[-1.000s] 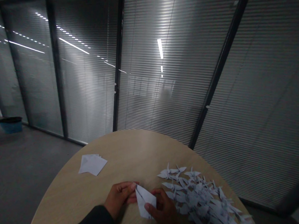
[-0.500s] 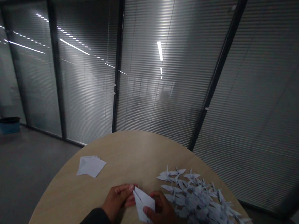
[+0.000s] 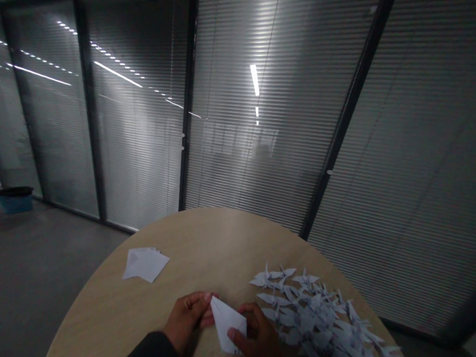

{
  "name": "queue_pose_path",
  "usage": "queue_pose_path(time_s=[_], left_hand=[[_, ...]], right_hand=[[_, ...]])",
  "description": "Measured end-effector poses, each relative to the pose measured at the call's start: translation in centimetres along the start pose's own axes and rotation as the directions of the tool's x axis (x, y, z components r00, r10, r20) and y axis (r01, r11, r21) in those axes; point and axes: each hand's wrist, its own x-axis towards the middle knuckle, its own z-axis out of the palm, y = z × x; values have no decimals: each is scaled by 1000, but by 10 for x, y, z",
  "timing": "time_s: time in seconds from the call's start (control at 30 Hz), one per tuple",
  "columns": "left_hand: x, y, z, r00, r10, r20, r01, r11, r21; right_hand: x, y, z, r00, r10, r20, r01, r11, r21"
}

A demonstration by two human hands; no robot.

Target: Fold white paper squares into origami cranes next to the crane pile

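Note:
A white sheet of folded paper (image 3: 227, 322), kite-shaped with a narrow upper-left tip, is held between both hands over the near part of the table. My left hand (image 3: 190, 315) pinches that tip between thumb and fingers. On the paper's right side, my right hand (image 3: 257, 336) grips it, thumb on top and fingers behind the edge. Just right of this hand lies a heap of white paper cranes (image 3: 321, 320), many overlapping.
A round wooden table (image 3: 217, 242) fills the foreground. Several white paper sheets (image 3: 146, 264) lie on its left. Glass partitions with blinds (image 3: 255, 163) stand behind it. On the floor at far left is a blue bin (image 3: 14, 201) with a dark liner.
A dark gap along the paper's upper fold has closed, and the paper looks flatter. Both hands have stayed nearly in place, keeping their grip.

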Motion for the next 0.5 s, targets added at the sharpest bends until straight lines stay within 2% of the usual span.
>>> queue_pose_path(time_s=[0.2,0.5], left_hand=[[-2,2,1,1000,-11,26,12,1000,-28],[4,4,-3,997,2,-74,-2,1000,-8]], right_hand=[[-1,-1,2,1000,-9,10,9,998,63],[0,1,1,1000,5,7,-5,997,73]])
